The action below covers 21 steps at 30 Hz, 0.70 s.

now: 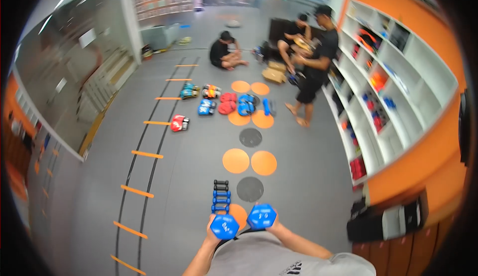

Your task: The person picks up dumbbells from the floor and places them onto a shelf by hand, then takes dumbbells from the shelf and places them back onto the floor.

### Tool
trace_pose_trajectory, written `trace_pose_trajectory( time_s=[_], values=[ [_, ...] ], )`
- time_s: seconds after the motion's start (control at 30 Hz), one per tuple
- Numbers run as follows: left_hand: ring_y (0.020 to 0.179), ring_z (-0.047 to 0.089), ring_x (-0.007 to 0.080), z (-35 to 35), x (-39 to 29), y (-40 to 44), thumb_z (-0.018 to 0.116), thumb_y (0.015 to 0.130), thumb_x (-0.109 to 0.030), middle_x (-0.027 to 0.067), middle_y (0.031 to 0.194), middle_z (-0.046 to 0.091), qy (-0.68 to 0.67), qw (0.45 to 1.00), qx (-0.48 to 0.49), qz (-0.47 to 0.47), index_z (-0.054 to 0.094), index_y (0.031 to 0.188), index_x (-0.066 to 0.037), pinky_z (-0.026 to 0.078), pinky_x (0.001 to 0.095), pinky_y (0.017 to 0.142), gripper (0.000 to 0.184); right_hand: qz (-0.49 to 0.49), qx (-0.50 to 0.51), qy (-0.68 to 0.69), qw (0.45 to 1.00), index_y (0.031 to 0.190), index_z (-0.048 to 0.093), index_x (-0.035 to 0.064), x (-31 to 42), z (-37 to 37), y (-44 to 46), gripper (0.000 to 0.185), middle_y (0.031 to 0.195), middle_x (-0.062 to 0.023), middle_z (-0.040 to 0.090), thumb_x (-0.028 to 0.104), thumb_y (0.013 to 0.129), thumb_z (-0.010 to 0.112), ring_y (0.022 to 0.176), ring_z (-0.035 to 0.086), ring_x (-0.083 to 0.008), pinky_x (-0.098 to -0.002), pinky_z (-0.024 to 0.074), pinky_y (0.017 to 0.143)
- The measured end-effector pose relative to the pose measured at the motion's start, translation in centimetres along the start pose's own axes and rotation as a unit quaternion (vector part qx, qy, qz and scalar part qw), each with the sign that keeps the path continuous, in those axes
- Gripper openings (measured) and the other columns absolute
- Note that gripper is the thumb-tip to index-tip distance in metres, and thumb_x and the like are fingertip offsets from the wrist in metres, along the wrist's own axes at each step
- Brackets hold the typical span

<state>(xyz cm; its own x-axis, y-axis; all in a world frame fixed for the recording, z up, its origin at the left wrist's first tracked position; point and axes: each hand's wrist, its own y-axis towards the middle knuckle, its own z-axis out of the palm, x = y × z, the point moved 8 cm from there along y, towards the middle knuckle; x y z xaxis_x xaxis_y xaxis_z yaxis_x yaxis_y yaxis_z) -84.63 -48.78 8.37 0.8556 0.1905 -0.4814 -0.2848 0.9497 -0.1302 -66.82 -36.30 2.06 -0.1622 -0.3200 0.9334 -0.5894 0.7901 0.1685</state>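
Grey floor [194, 169]; white shelving [408, 114]; hands [210, 233] holding blue dumbbells [224, 226].

The left hand [211, 231] grips one blue dumbbell [224, 226], and the right hand [277, 223] one held dumbbell [262, 216]. Just beyond the left grip lie three blue weights [221, 201] and two black weights [221, 188]. Ahead of both: seven visible orange discs [235, 161], six clusters of gloves [206, 107], three people [318, 57]. Left of the grips, eight orange rungs [147, 154] show.
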Motion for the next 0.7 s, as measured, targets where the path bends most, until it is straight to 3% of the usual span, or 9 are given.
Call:
trace_pose_trajectory(
  time_s=[0.03, 0.07, 0.13, 0.17, 0.3, 0.47, 0.5, 0.6, 0.7],
  values=[
    [0.088, 0.065, 0.025, 1.1, 0.6, 0.3, 0.035, 0.1, -0.037, 0.0136, 0.097, 0.065, 0.112, 0.993, -0.014, 0.026, 0.056, 0.107, -0.004, 0.055, 0.0404, 0.078, 0.04, 0.063, 0.068, 0.352, 0.932, 0.117, 0.052, -0.0015, 2.0, -0.1, -0.5, 0.049, 0.117, -0.018, 0.058, 0.04, 0.094, 0.039, 0.109, 0.056, -0.0267, -0.0391, 0.0419, 0.099],
    [0.087, 0.065, 0.0233, 4.0, 0.3, 0.9, 0.032, 0.101, -0.039, 0.0129, 0.101, 0.064, 0.224, 0.973, -0.022, 0.049, 0.054, 0.115, -0.003, 0.055, 0.0382, 0.077, 0.045, 0.093, 0.121, 0.662, 0.734, 0.114, 0.054, -0.0003, 8.9, -1.4, 0.6, 0.045, 0.116, -0.0186, 0.059, 0.037, 0.093, 0.042, 0.108, 0.056, -0.0265, -0.039, 0.0411, 0.1],
    [0.094, 0.063, 0.0195, 5.2, 2.5, 2.6, 0.041, 0.1, -0.033, 0.0089, 0.103, 0.064, 0.308, 0.946, 0.032, 0.1, 0.054, 0.116, -0.004, 0.054, 0.0344, 0.082, 0.035, 0.059, -0.067, 0.462, 0.882, 0.097, 0.059, 0.0039, 9.8, -4.8, 0.1, 0.028, 0.096, -0.0141, 0.061, 0.03, 0.09, 0.05, 0.092, 0.06, -0.0249, -0.036, 0.0428, 0.093],
    [0.07, 0.058, 0.0135, 9.2, 2.0, 2.6, 0.067, 0.081, -0.008, 0.0054, 0.078, 0.06, 0.356, 0.916, -0.056, 0.177, 0.058, 0.083, -0.007, 0.049, 0.0286, 0.061, 0.01, -0.016, -0.124, 0.301, 0.945, 0.101, 0.054, 0.0048, 5.2, -6.0, -0.3, 0.021, 0.095, -0.0109, 0.059, 0.02, 0.087, 0.057, 0.089, 0.059, -0.0208, -0.0329, 0.0454, 0.087],
    [0.062, 0.055, 0.0127, 12.1, 8.4, 5.8, 0.068, 0.082, -0.009, 0.0055, 0.071, 0.058, 0.337, 0.931, 0.123, 0.074, 0.057, 0.078, -0.005, 0.044, 0.0264, 0.054, 0.012, -0.121, -0.209, 0.146, 0.959, 0.106, 0.047, 0.009, 11.2, -14.3, -0.9, 0.04, 0.096, -0.009, 0.058, 0.009, 0.077, 0.074, 0.091, 0.059, -0.0188, -0.0305, 0.0493, 0.079],
    [0.056, 0.056, 0.013, 25.8, 13.5, 7.1, 0.069, 0.079, -0.008, 0.0049, 0.063, 0.056, 0.498, 0.75, 0.253, 0.356, 0.058, 0.074, -0.003, 0.042, 0.024, 0.049, 0.013, -0.172, -0.206, 0.139, 0.953, 0.101, 0.048, 0.0101, 9.4, -24.5, -1.9, 0.034, 0.094, -0.01, 0.059, 0.005, 0.079, 0.073, 0.089, 0.059, -0.02, -0.0341, 0.0505, 0.078],
    [0.086, 0.061, 0.0177, 20.4, 18.3, 9.8, 0.082, 0.069, -0.01, 0.0097, 0.098, 0.061, 0.492, 0.768, 0.361, 0.193, 0.061, 0.102, -0.001, 0.049, 0.028, 0.074, 0.04, -0.175, -0.208, 0.135, 0.953, 0.101, 0.048, 0.0101, 8.7, -26.3, -1.9, 0.034, 0.094, -0.01, 0.059, 0.005, 0.079, 0.073, 0.089, 0.059, -0.02, -0.0341, 0.0505, 0.078],
    [0.071, 0.062, 0.0118, 23.1, 24.1, 12.7, 0.076, 0.072, -0.003, 0.0073, 0.081, 0.064, 0.405, 0.841, 0.347, 0.087, 0.061, 0.089, -0.001, 0.05, 0.0251, 0.062, 0.023, -0.145, -0.205, 0.272, 0.929, 0.093, 0.054, 0.0088, 4.9, -30.7, -2.7, 0.02, 0.091, -0.0099, 0.06, 0.008, 0.082, 0.071, 0.084, 0.059, -0.0197, -0.0333, 0.0505, 0.076],
    [0.065, 0.061, 0.0112, 27.6, 27.7, 14.3, 0.077, 0.069, -0.002, 0.0069, 0.076, 0.066, 0.383, 0.871, 0.282, 0.123, 0.064, 0.079, 0.001, 0.051, 0.0245, 0.061, 0.016, -0.111, -0.225, 0.239, 0.938, 0.112, 0.046, 0.0095, 0.2, -35.1, -4.5, 0.069, 0.108, -0.0076, 0.059, 0.019, 0.06, 0.09, 0.099, 0.061, -0.0178, -0.0315, 0.0514, 0.084]
  ],
)
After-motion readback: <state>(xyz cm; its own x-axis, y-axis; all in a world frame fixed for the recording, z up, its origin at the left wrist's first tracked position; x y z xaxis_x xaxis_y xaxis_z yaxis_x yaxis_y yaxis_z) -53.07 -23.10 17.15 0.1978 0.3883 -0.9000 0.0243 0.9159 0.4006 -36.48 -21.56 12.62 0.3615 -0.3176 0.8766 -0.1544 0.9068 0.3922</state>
